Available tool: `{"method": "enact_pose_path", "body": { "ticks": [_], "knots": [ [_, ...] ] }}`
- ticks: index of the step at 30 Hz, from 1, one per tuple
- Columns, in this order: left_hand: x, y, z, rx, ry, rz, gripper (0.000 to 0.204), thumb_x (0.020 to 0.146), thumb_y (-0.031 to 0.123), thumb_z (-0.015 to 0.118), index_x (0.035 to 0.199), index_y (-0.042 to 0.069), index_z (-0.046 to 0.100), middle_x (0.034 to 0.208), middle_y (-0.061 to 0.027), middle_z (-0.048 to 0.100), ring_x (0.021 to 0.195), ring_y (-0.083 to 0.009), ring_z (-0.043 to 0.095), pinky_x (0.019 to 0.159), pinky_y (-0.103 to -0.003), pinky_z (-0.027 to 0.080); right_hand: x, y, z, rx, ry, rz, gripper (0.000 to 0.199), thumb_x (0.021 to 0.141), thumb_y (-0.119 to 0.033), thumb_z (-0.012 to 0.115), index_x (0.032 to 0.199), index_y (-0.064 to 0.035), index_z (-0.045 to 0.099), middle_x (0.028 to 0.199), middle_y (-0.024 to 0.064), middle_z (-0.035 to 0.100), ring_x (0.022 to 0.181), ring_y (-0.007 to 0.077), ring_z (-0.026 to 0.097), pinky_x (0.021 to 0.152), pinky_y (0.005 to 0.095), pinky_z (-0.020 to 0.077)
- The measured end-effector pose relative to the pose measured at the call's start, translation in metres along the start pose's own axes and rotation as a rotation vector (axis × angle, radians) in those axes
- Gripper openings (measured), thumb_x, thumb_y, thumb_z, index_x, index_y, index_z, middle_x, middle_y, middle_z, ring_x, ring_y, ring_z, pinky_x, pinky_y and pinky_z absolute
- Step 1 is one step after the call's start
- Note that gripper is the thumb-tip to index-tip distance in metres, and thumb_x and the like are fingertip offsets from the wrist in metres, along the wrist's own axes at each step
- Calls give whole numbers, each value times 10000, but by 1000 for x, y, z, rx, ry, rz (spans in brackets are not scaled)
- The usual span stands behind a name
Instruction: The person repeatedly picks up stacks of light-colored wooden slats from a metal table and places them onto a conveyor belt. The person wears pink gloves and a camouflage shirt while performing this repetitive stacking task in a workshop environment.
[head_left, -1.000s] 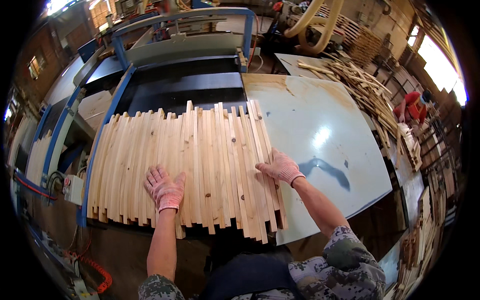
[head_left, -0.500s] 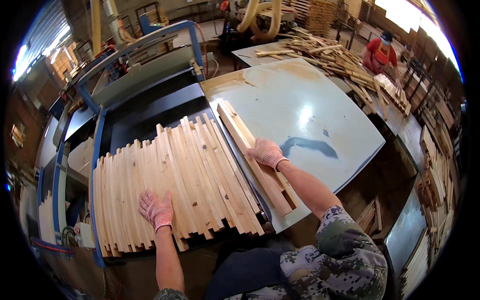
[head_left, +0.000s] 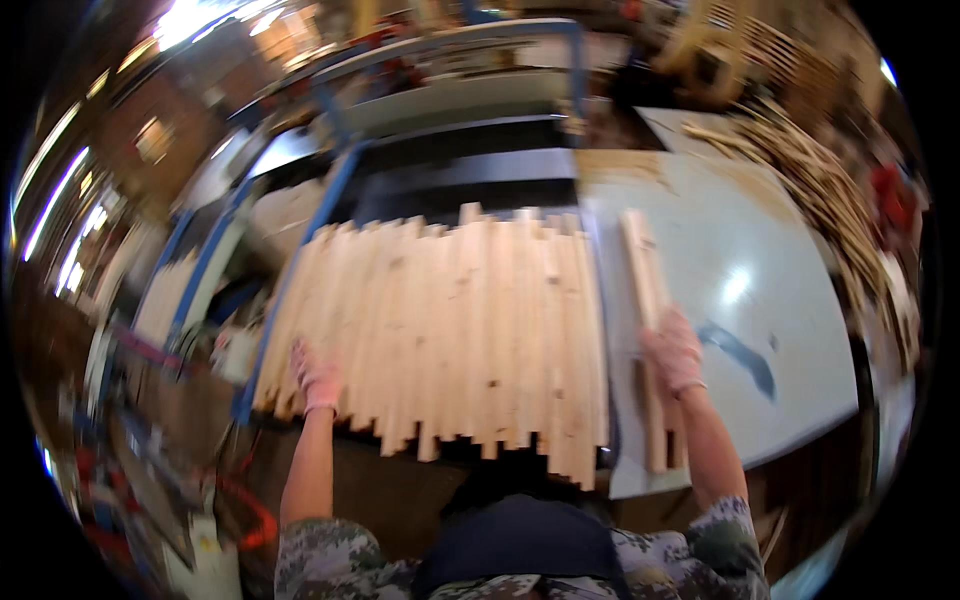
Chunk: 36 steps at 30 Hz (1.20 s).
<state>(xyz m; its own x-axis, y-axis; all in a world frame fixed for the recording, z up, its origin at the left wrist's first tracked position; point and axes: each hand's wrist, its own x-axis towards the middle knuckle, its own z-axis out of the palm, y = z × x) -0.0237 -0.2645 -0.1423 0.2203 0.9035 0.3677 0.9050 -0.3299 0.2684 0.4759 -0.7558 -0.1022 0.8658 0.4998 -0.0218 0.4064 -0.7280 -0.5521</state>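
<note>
A row of pale wooden strips (head_left: 450, 330) lies side by side on a dark-surfaced, blue-framed machine bed, their near ends uneven. My left hand (head_left: 318, 378), in a pinkish knit glove, rests on the strips at the row's left side, fingers stretched out and holding nothing. A few separate wooden strips (head_left: 642, 262) lie lengthwise on the pale metal table to the right of the row. Over these my gloved right hand (head_left: 673, 352) is closed, its fingers curled about them. Motion blurs the fingers of both hands.
Blue rails (head_left: 345, 190) edge the machine bed (head_left: 470, 165). The pale table (head_left: 770, 400) extends right, with a heap of loose wooden strips (head_left: 800, 170) beyond it. A person in red (head_left: 890, 205) stands at the far right. A red hose (head_left: 255, 510) lies at lower left.
The head view has swung left, so the scene shifts right and blurs. My left hand has moved toward the row's left edge. My right hand stays at the separate strips.
</note>
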Motion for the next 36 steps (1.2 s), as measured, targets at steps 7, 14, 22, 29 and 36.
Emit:
{"method": "enact_pose_path", "body": {
  "ticks": [7, 14, 22, 29, 36],
  "knots": [
    [68, -65, -103, 296, 17, -471, 1063, 934, 630, 713, 1709, 53, 271, 1775, -174, 304, 1640, -362, 271, 1336, -503, 206, 13, 13, 15, -179, 53, 94, 969, 941, -470, 725, 1629, 104, 357, 1567, 331, 533, 1465, 445, 517, 1224, 454, 421],
    [125, -131, -130, 426, -208, -546, 1106, 900, 690, 698, 1718, 83, 267, 1798, -143, 263, 1640, -336, 284, 1326, -501, 231, 8, 22, 14, -197, 85, 55, 983, 947, -490, 704, 1633, 112, 342, 1564, 333, 539, 1463, 443, 523, 1231, 462, 409],
    [116, -129, -143, 413, -257, -453, 979, 932, 521, 741, 1713, 114, 314, 1781, -142, 308, 1646, -309, 273, 1322, -484, 263, -3, -3, 5, -254, 6, 155, 999, 946, -587, 647, 1646, 55, 340, 1481, 281, 622, 1374, 424, 607, 1161, 466, 477],
    [41, -141, -73, -707, 143, -142, 571, 1065, 220, 668, 1569, -12, 531, 1594, -184, 561, 1441, -327, 549, 1204, -397, 415, -34, -7, 14, -228, -5, 166, 997, 938, -590, 669, 1646, 23, 325, 1467, 253, 635, 1358, 405, 622, 1143, 455, 495],
    [-125, 62, -130, -1339, -1257, 265, 557, 1039, 388, 679, 1349, -74, 715, 1306, -196, 760, 1229, -293, 721, 1125, -417, 544, -27, -9, 5, -215, -51, 208, 965, 956, -594, 681, 1639, -1, 345, 1504, 237, 610, 1402, 383, 591, 1172, 444, 475]
  ]
}}
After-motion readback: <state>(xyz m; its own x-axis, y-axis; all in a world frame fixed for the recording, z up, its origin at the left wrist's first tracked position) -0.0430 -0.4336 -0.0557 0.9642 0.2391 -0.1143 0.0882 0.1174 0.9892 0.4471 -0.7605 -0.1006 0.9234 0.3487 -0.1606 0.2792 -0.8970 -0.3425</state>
